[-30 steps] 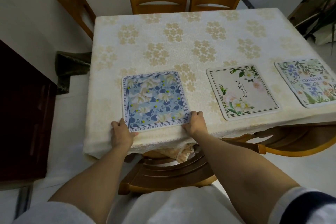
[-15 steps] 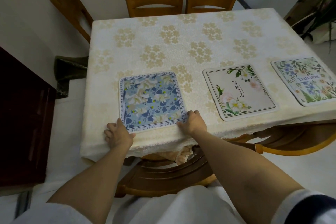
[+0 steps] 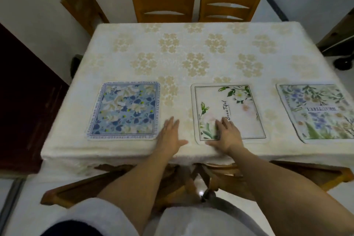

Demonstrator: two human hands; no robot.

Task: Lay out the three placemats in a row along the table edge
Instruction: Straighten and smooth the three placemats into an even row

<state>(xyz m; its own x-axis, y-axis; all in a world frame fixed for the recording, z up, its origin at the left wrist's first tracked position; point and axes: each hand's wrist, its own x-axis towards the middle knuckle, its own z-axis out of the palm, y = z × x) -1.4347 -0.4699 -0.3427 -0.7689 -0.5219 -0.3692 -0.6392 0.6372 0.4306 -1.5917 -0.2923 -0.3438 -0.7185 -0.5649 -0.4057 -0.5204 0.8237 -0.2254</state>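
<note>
1. A dark wooden cabinet (image 3: 28, 105) stands left of the counter (image 3: 191, 59), which is covered by a cream cloth with pale gold flower clusters.
2. The blue-and-cream floral rectangular placemat (image 3: 124, 110) lies flat near the counter's near edge, at the left end of the row.
3. The left hand (image 3: 169, 137) lies palm down on the cloth, fingers spread flat, just beside that mat's right edge and gripping nothing.
4. The right hand (image 3: 227, 135) rests flat and open on the near left corner of the white placemat with green leaves and script lettering (image 3: 229, 112), pressing rather than grasping.
5. The pale placemat with blue and green flowers (image 3: 318, 111) lies at the right end, partly cut off by the frame.
6. 2 wooden chairs (image 3: 195, 4) stand at the far side.
</note>
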